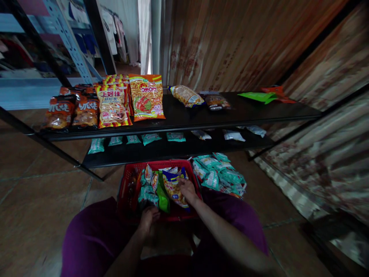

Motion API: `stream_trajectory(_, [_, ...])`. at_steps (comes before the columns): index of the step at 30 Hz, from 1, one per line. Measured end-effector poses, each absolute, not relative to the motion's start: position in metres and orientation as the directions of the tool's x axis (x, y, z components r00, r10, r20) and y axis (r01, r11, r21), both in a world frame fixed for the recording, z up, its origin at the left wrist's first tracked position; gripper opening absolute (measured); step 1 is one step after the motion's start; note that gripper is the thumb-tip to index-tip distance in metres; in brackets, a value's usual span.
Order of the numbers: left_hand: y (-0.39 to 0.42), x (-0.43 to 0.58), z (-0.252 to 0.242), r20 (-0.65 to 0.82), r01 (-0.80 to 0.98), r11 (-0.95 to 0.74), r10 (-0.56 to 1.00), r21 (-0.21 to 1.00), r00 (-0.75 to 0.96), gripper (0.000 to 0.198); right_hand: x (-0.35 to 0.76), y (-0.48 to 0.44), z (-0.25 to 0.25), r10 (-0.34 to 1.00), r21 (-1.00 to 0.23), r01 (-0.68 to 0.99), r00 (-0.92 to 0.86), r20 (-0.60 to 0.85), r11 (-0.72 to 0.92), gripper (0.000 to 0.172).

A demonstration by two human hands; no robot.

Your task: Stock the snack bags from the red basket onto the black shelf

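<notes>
Between my knees stands a red plastic basket [122, 192] with several snack bags inside. My right hand [188, 191] is closed on the upper right edge of a blue-and-yellow snack bag [172, 187], which leans in the basket. Beside it is a bright green bag [163, 198]. Teal bags [147, 196] lie to the left of that, with small orange-and-white packets above them. My left hand [150, 217] is at the basket's near rim, just below the teal bags, its fingers loosely apart and no bag visible in them.
A black two-tier shelf [184, 125] spans the front. Its top holds orange-black bags [60, 111], shrimp snack bags [147, 96] and a blue-yellow bag [186, 96]. Teal packets [175, 136] line the lower tier. A pile of teal packs [220, 173] lies right of the basket.
</notes>
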State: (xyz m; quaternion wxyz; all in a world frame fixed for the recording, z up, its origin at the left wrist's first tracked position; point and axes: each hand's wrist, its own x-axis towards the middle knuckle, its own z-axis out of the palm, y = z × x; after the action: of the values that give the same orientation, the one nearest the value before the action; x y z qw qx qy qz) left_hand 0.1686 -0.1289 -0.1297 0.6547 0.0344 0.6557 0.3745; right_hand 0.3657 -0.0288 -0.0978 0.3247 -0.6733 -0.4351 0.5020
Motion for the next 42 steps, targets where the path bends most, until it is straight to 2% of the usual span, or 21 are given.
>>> stream_trajectory(3, [-0.128,0.171,-0.122,-0.831,-0.442,0.718,0.538,0.538,-0.138,0.005,0.369,-0.022,-0.076,0.918,-0.906,0.164,0.146,-0.368,-0.390,0.034])
stream_trajectory(7, [-0.116,0.171,-0.108,-0.807,-0.460,0.684,0.572,0.566,-0.143,0.006,0.371,-0.017,-0.050,0.908,-0.925,-0.123,0.183,-0.377,-0.360,0.025])
stream_trajectory(11, [-0.097,0.169,-0.089,-0.751,-0.493,0.604,0.638,0.625,-0.170,0.011,0.377,-0.014,-0.031,0.890,-0.861,-0.350,0.133,-0.436,-0.369,0.020])
stream_trajectory(14, [-0.084,0.165,-0.076,-0.704,-0.495,0.558,0.690,0.666,-0.170,0.019,0.384,-0.012,-0.021,0.850,-0.779,-0.445,0.070,-0.521,-0.441,0.016])
stream_trajectory(16, [-0.074,0.160,-0.066,-0.659,-0.474,0.545,0.744,0.692,-0.106,0.026,0.388,-0.011,-0.014,0.829,-0.725,-0.491,0.010,-0.559,-0.483,0.014])
stream_trajectory(19, [-0.061,0.152,-0.049,-0.567,-0.407,0.559,0.816,0.723,0.115,0.043,0.394,-0.007,-0.006,0.788,-0.633,-0.552,-0.075,-0.611,-0.543,0.013])
stream_trajectory(22, [-0.051,0.149,-0.030,-0.493,-0.369,0.576,0.817,0.730,0.299,0.059,0.395,-0.002,-0.001,0.729,-0.540,-0.578,-0.146,-0.668,-0.611,0.014])
stream_trajectory(26, [-0.050,0.154,-0.014,-0.449,-0.385,0.595,0.795,0.705,0.407,0.069,0.389,0.001,-0.005,0.732,-0.508,-0.604,-0.194,-0.653,-0.614,0.015])
stream_trajectory(31, [-0.053,0.160,-0.018,-0.493,-0.434,0.618,0.785,0.655,0.375,0.075,0.379,0.002,-0.012,0.785,-0.554,-0.613,-0.188,-0.591,-0.564,0.023])
stream_trajectory(35, [-0.050,0.158,-0.022,-0.509,-0.455,0.590,0.807,0.667,0.300,0.075,0.371,-0.001,-0.009,0.848,-0.638,-0.591,-0.162,-0.505,-0.493,0.040])
stream_trajectory(38, [-0.046,0.157,-0.013,-0.517,-0.477,0.572,0.817,0.667,0.256,0.079,0.361,-0.007,-0.008,0.841,-0.706,-0.470,-0.182,-0.509,-0.530,0.049])
stream_trajectory(42, [-0.042,0.158,0.003,-0.527,-0.532,0.524,0.834,0.666,0.163,0.081,0.350,-0.019,-0.014,0.796,-0.718,-0.348,-0.326,-0.511,-0.603,0.052])
